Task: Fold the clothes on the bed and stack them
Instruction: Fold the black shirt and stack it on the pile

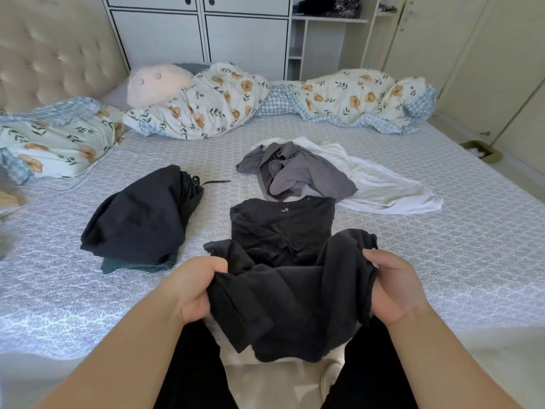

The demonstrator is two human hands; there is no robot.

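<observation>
Head view. Both hands grip one black T-shirt (292, 293) at the near edge of the bed (442, 246). The left hand (193, 286) bunches the hem in curled fingers; its fingertips are buried in the cloth. The right hand (393, 286) pinches the opposite side between thumb and fingers; the fingers pass behind the fabric and cannot be made out. The shirt's lower part hangs off the mattress, hiding the lap; its collar end lies flat on the sheet. To the left lies a stack of folded dark clothes (141, 219), a green garment (132, 265) showing only as an edge beneath it, a drawstring (213, 182) trailing from the top. Beyond the shirt, a crumpled grey garment (295, 172) overlaps a white garment (380, 184), touching the shirt's collar. A rumpled floral duvet (206, 101) runs along the far side, partly covering a pale plush pillow (156, 82). The wardrobe (200, 28) is cut off above.
</observation>
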